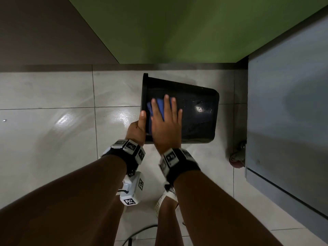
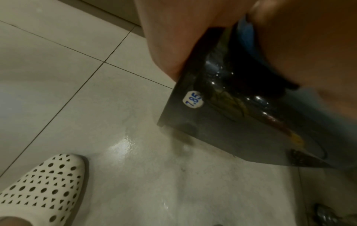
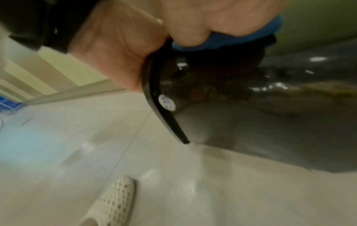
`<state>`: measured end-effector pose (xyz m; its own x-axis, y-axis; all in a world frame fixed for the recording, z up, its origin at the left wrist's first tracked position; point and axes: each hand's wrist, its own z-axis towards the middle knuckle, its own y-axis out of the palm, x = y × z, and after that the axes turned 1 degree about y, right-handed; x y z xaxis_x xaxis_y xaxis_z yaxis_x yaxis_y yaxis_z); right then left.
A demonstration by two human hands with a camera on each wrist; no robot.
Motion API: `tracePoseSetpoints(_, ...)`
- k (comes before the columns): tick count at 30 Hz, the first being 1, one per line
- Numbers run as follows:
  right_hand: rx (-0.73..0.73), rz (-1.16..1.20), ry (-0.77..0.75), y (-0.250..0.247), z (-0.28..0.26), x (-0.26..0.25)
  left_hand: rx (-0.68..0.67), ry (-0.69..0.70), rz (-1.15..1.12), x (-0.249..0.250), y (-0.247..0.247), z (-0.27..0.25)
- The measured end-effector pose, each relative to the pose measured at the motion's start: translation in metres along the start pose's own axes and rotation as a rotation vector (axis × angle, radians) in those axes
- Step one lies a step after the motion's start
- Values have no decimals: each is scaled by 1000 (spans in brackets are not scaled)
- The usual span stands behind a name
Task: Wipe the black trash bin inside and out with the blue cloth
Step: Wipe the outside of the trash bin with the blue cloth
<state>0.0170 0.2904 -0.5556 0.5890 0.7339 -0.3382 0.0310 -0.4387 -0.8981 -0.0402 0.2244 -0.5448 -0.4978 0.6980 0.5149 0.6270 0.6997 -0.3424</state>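
Observation:
The black trash bin (image 1: 195, 112) lies on its side above the tiled floor, its rim to the left and its base to the right. My left hand (image 1: 137, 128) grips the rim at its near corner, thumb along the edge. My right hand (image 1: 166, 121) lies flat with straight fingers on the blue cloth (image 1: 157, 108), pressing it against the bin's upper outer wall near the rim. In the left wrist view the bin (image 2: 222, 122) carries a white price sticker (image 2: 193, 100). The right wrist view shows the cloth (image 3: 231, 39) under my palm on the bin (image 3: 251, 122).
A green wall (image 1: 177, 29) stands behind the bin and a grey cabinet (image 1: 287, 121) to the right, with a caster wheel (image 1: 237, 157) at its foot. My white perforated shoe (image 2: 42, 188) rests on the pale glossy tiles (image 1: 53, 130). A dark cable (image 1: 138, 233) runs near my feet.

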Motion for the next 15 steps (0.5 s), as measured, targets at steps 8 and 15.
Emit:
tracePoseSetpoints(8, 143, 57, 516, 13, -23, 44, -195, -71, 73, 3, -11, 1)
tracePoseSetpoints(15, 261, 107, 465, 29, -52, 49, -362, -338, -468, 76, -38, 42)
